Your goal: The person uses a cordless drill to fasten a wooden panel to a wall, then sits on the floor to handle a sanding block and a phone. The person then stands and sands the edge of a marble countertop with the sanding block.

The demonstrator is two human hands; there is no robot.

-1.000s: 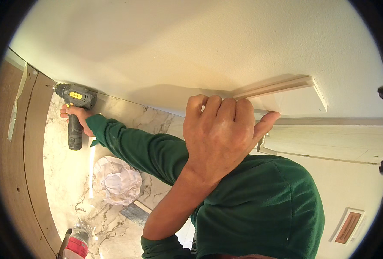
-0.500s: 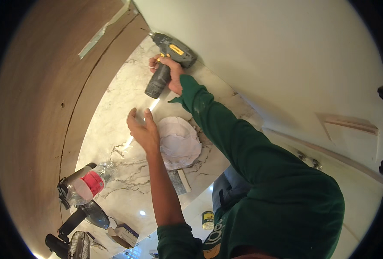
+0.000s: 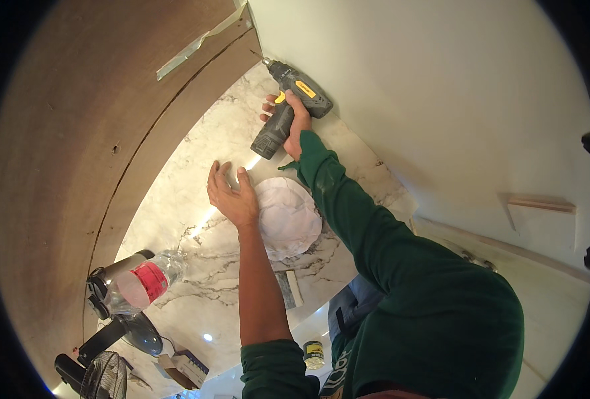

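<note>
My right hand (image 3: 297, 123) holds a dark grey and yellow cordless drill (image 3: 306, 94) by its handle. The drill's bit points into the corner between the curved wooden panel (image 3: 115, 113) and the pale wall (image 3: 441, 86); whether it touches wood is too small to tell. My left hand (image 3: 234, 198) is open, fingers apart and slightly bent, over the marble-patterned surface (image 3: 182, 173), just left of a crumpled white round bundle (image 3: 288, 216). A strip of pale tape (image 3: 192, 50) runs along the upper part of the panel.
At lower left stand a red-labelled clear bottle (image 3: 148, 279), a dark cylindrical object (image 3: 128, 263) and a black fan (image 3: 102, 372). A small box (image 3: 182, 369), a grey block (image 3: 288, 289) and a yellow-labelled can (image 3: 313, 354) lie lower down. A pale piece (image 3: 541, 216) is on the right wall.
The view has swung round toward the wooden panel. My left hand has left the piece on the wall and come down beside the bundle, fingers opened. The drill stays in my right hand.
</note>
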